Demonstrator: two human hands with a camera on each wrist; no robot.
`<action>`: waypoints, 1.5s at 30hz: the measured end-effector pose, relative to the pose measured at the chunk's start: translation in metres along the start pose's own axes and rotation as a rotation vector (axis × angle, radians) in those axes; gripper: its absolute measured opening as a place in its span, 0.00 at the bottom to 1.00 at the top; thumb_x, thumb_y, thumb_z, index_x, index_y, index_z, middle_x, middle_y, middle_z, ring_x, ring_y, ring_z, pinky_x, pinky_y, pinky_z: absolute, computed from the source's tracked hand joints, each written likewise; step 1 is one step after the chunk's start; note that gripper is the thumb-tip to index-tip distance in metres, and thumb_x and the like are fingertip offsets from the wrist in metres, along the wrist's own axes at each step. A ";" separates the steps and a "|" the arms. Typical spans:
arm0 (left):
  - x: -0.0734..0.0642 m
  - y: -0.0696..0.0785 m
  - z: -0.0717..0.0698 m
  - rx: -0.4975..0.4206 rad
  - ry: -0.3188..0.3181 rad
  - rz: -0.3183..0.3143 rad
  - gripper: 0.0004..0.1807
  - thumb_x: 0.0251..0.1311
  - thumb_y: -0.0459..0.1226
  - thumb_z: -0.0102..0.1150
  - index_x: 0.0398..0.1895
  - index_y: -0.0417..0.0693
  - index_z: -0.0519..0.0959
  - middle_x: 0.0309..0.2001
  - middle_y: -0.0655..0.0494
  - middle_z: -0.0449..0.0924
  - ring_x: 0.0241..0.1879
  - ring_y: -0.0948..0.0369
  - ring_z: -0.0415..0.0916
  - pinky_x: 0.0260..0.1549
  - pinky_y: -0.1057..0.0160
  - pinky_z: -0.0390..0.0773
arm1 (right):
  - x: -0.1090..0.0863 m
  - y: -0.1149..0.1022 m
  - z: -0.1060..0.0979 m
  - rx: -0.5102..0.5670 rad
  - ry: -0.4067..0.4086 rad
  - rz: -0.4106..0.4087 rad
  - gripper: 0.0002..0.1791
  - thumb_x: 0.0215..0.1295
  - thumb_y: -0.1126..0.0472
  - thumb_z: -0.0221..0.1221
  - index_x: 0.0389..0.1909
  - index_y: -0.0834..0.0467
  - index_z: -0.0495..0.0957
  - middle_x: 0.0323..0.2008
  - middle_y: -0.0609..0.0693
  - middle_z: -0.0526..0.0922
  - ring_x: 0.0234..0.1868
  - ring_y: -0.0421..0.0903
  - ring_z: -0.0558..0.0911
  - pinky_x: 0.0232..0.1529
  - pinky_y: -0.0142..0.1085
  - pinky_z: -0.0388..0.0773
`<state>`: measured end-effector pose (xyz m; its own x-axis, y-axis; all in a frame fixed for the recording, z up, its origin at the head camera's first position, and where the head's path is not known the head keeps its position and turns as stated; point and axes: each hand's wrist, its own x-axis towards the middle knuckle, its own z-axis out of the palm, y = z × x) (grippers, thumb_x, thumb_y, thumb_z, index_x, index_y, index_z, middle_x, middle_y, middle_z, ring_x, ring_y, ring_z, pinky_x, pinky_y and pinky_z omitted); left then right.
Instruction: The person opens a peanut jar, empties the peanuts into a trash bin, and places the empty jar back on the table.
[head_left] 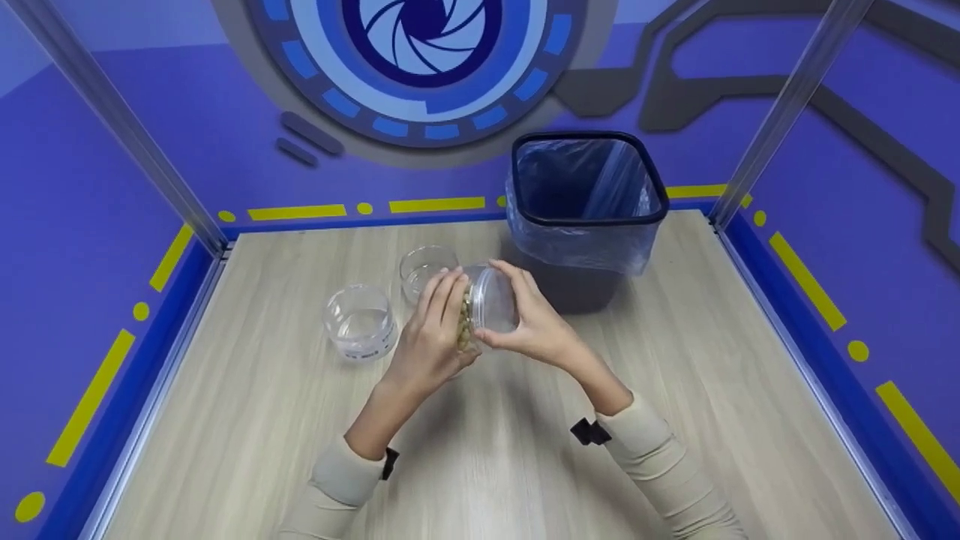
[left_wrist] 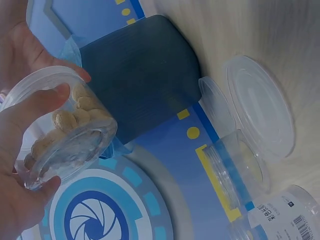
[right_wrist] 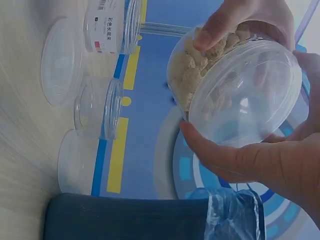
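Note:
Both hands hold a clear plastic jar (right_wrist: 184, 75) tipped sideways above the table, with beige, lumpy, nut-like pieces (left_wrist: 75, 117) inside. My left hand (head_left: 427, 337) grips the jar's body, fingers over the top side and thumb beneath. Around the round translucent lid (head_left: 496, 300) at the jar's right end curl the thumb and fingers of my right hand (head_left: 536, 322). The lid sits against the jar's mouth. Just left of the hands stand two clear open jars, a larger labelled jar (head_left: 360, 322) and a shorter jar (head_left: 421, 266) behind it.
Two loose clear lids, a flat lid (left_wrist: 260, 105) and a second lid (left_wrist: 215, 102), lie near the open jars in the left wrist view. A dark bin (head_left: 581, 277) lined with a bluish plastic bag stands behind the right hand. Blue panels (head_left: 150, 90) wall the wooden table (head_left: 247, 450).

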<state>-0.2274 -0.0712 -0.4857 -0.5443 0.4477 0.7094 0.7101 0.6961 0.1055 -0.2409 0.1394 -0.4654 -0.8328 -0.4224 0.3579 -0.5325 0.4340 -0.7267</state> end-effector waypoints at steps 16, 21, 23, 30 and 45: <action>0.000 -0.004 0.007 -0.222 0.046 -0.170 0.65 0.29 0.50 0.88 0.72 0.32 0.63 0.69 0.37 0.67 0.70 0.42 0.63 0.68 0.46 0.70 | 0.000 0.018 -0.012 -0.059 0.018 -0.299 0.57 0.42 0.49 0.78 0.74 0.52 0.59 0.74 0.60 0.56 0.74 0.55 0.60 0.67 0.55 0.70; -0.004 -0.005 0.005 -0.251 0.065 -0.277 0.68 0.24 0.47 0.90 0.73 0.33 0.61 0.70 0.37 0.66 0.71 0.42 0.62 0.69 0.46 0.67 | 0.001 0.023 -0.013 0.038 0.069 -0.248 0.57 0.43 0.54 0.79 0.74 0.55 0.59 0.74 0.61 0.57 0.72 0.54 0.63 0.61 0.52 0.77; -0.005 -0.006 0.003 -0.263 0.071 -0.326 0.69 0.24 0.47 0.90 0.74 0.34 0.61 0.71 0.37 0.65 0.71 0.43 0.62 0.70 0.47 0.66 | 0.001 0.026 -0.012 0.079 0.083 -0.216 0.57 0.43 0.58 0.80 0.75 0.58 0.59 0.74 0.62 0.57 0.72 0.56 0.64 0.57 0.52 0.80; -0.015 -0.015 -0.009 -0.277 0.151 -0.502 0.69 0.25 0.43 0.90 0.76 0.38 0.60 0.71 0.38 0.64 0.70 0.44 0.63 0.69 0.45 0.68 | 0.002 0.023 0.003 0.137 0.120 -0.098 0.57 0.42 0.68 0.79 0.72 0.69 0.56 0.71 0.68 0.56 0.69 0.67 0.65 0.58 0.60 0.78; -0.036 -0.032 -0.028 -0.230 0.309 -0.655 0.68 0.27 0.40 0.90 0.76 0.35 0.58 0.73 0.38 0.61 0.73 0.43 0.58 0.71 0.44 0.65 | 0.031 0.044 0.075 0.299 0.143 -0.037 0.57 0.40 0.73 0.78 0.68 0.71 0.49 0.67 0.71 0.54 0.66 0.69 0.65 0.65 0.60 0.72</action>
<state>-0.2177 -0.1252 -0.4949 -0.7607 -0.2179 0.6114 0.3787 0.6160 0.6908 -0.2788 0.0850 -0.5300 -0.8378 -0.3081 0.4508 -0.5124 0.1582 -0.8441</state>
